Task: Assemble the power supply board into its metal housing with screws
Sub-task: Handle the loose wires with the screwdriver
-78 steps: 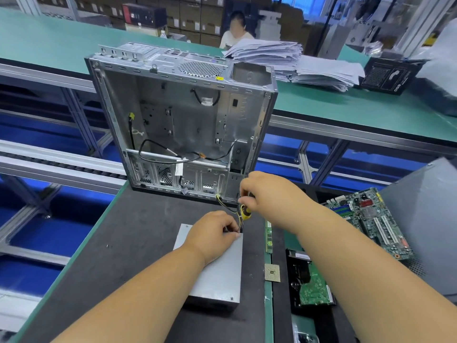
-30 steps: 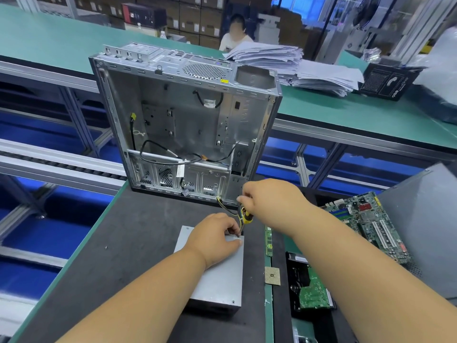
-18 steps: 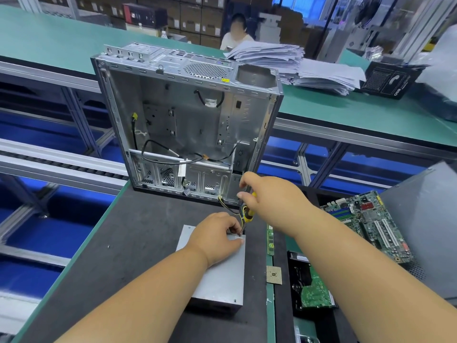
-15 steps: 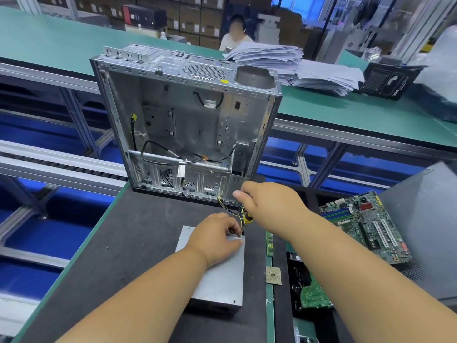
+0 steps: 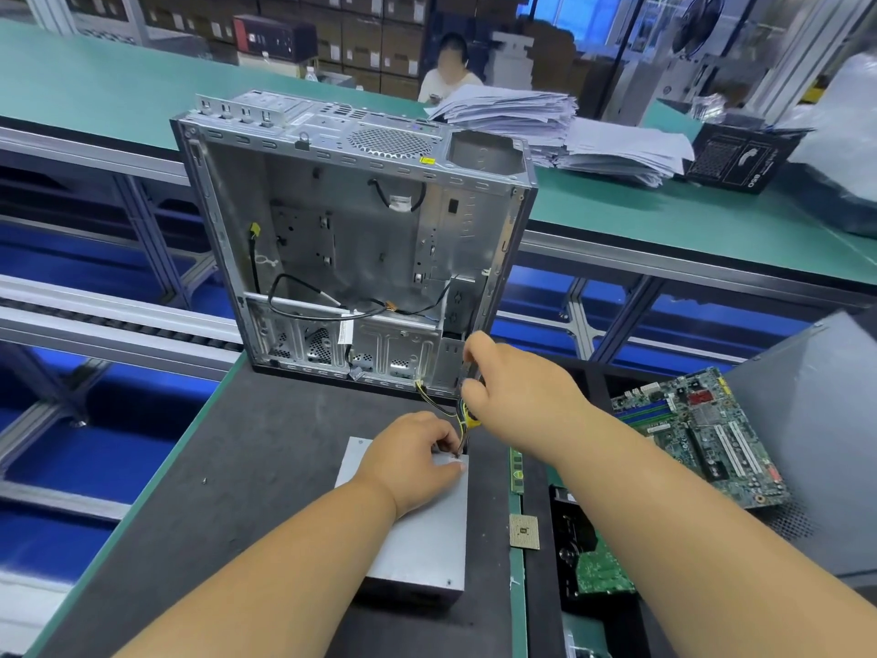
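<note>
A grey metal power supply box (image 5: 417, 529) lies flat on the dark mat near me. My left hand (image 5: 413, 460) rests on its far end, fingers curled at the top right corner near the tool's tip. My right hand (image 5: 517, 396) grips a yellow-and-black screwdriver (image 5: 469, 417) that points down at that corner. Yellow and black wires (image 5: 436, 403) run from the box toward the open metal computer case (image 5: 360, 244), which stands upright just behind the hands.
A green motherboard (image 5: 702, 434) lies at the right beside a grey panel (image 5: 816, 439). A memory stick (image 5: 516, 470), a CPU chip (image 5: 524, 531) and another board (image 5: 602, 567) sit right of the box. A small screw (image 5: 204, 480) lies on the mat. Paper stacks (image 5: 560, 125) and a seated person are beyond.
My right hand has shifted slightly up and back on the screwdriver handle, turning it. My left hand stays on the box's corner. The box and case have not moved.
</note>
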Tool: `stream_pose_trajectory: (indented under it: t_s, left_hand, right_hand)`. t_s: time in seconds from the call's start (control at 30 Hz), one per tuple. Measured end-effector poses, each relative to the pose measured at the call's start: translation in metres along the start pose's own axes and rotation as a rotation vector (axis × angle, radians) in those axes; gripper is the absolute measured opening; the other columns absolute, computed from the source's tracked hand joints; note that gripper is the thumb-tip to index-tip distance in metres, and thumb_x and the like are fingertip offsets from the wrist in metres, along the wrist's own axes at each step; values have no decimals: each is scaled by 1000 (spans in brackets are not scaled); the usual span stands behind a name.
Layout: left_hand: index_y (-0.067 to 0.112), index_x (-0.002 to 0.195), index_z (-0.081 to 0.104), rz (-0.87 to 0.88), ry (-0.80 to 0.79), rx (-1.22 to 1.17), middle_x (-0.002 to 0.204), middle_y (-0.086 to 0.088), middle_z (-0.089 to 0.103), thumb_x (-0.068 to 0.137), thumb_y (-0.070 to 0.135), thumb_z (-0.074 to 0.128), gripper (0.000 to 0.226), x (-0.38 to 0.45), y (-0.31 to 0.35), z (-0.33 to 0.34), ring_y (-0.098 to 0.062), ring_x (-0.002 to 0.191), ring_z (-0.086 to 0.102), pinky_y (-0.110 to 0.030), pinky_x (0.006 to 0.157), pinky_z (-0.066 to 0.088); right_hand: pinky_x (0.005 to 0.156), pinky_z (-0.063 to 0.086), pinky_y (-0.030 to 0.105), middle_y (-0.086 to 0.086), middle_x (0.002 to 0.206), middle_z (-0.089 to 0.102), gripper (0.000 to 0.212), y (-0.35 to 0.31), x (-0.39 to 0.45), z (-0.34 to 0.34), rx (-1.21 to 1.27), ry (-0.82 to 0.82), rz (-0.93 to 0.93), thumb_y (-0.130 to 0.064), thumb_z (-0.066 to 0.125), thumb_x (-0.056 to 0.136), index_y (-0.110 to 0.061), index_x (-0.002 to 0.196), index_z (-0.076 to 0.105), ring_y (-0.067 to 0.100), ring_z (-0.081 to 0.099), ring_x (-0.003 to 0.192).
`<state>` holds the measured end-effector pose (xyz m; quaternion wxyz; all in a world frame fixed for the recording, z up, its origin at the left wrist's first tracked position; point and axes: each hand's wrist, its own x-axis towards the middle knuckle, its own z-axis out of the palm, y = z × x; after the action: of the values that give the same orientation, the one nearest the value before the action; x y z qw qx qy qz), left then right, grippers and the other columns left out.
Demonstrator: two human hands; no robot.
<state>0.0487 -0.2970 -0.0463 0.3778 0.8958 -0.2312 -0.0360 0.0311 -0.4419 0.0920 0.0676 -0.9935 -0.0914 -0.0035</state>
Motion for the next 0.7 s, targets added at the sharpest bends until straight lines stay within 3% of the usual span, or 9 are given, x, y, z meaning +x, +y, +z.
stream_pose_trajectory:
  t_s: [0.07, 0.13, 0.27, 0.33, 0.43, 0.5, 0.6, 0.7]
  left_hand:
    - [35, 81, 60, 5, 2, 3, 86, 15, 56, 77, 33, 73, 14, 0, 0, 0, -6, 90, 50, -25, 82, 45]
    - [35, 81, 61, 6, 4, 5, 85, 16, 56, 76, 33, 73, 13, 1, 0, 1, -6, 89, 50, -25, 82, 45]
    - [35, 82, 62, -9, 6, 0, 88, 17, 58, 76, 37, 73, 13, 1, -1, 2, -2, 89, 49, -21, 80, 44]
    - [35, 81, 61, -7, 11, 4, 86, 16, 58, 76, 37, 73, 13, 1, -2, 3, -1, 87, 48, -20, 78, 43]
    - [31, 81, 62, -2, 17, 4, 86, 14, 59, 76, 35, 73, 12, 1, -2, 3, -3, 87, 49, -21, 79, 44]
    - [32, 81, 62, -2, 19, 7, 86, 14, 58, 76, 34, 73, 12, 1, -1, 2, -4, 88, 50, -23, 80, 45]
    - [33, 82, 62, -5, 18, 20, 86, 15, 57, 76, 35, 73, 12, 0, 0, 2, -4, 89, 49, -23, 81, 44]
    - [32, 84, 64, -9, 9, 26, 86, 15, 57, 76, 36, 73, 12, 1, 0, 1, -4, 90, 50, -22, 80, 44]
  right_hand:
    - [53, 34, 32, -7, 84, 49, 27, 1, 0, -3, 76, -40, -28, -29, 47, 93, -23, 118, 42, 15, 50, 71]
    - [53, 35, 31, -9, 78, 50, 24, 2, 0, -5, 79, -29, -38, -36, 51, 95, -26, 115, 44, 11, 49, 68]
    - [53, 33, 30, -5, 73, 58, 34, 2, 0, 1, -132, -5, 38, -51, 37, 101, -23, 94, 54, 19, 53, 72]
    - [51, 30, 30, -5, 71, 53, 33, 2, 0, 5, -114, 5, 46, -47, 33, 101, -21, 94, 51, 19, 51, 68]
    - [50, 28, 31, -5, 77, 49, 14, 1, 0, 2, 66, -24, 16, -32, 43, 94, -21, 103, 44, 14, 46, 63]
    - [51, 31, 32, -7, 79, 47, 15, 1, -1, -2, 133, -48, -6, -28, 48, 94, -22, 107, 44, 14, 47, 65]
    - [52, 33, 33, -7, 73, 48, 23, 2, -1, 0, 29, 11, 6, -43, 50, 98, -21, 98, 43, 18, 50, 67]
    - [46, 26, 29, -4, 64, 45, 41, 5, 1, 6, -208, 61, 110, -59, 37, 98, -20, 89, 38, 18, 44, 58]
